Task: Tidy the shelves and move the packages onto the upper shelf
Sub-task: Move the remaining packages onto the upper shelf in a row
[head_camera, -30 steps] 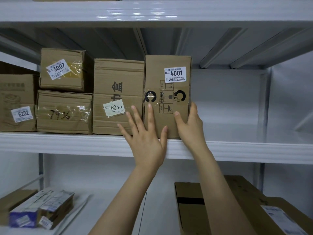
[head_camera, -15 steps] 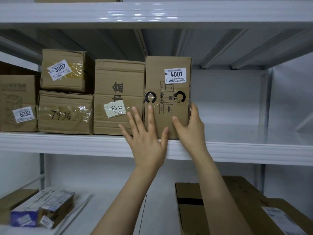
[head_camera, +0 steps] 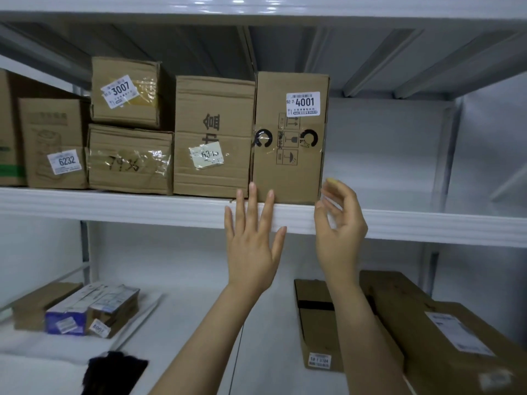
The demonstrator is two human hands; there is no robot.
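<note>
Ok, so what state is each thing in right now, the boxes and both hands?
Box 4001: upright on the upper shelf, flush against its left neighbour.
Box 3007: stacked on a taped box.
Left hand: open, fingers straight, holding nothing.
Right hand: open, loosely curled, holding nothing.
Long box: lying flat on the lower shelf.

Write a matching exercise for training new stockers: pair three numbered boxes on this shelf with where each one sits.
Things:
1. box 3007
2. box 4001
3. box 6232

Places:
A. right end of the row
B. on top of the taped box
C. directly left of the taped box

Pairs: 1-B; 2-A; 3-C
</note>
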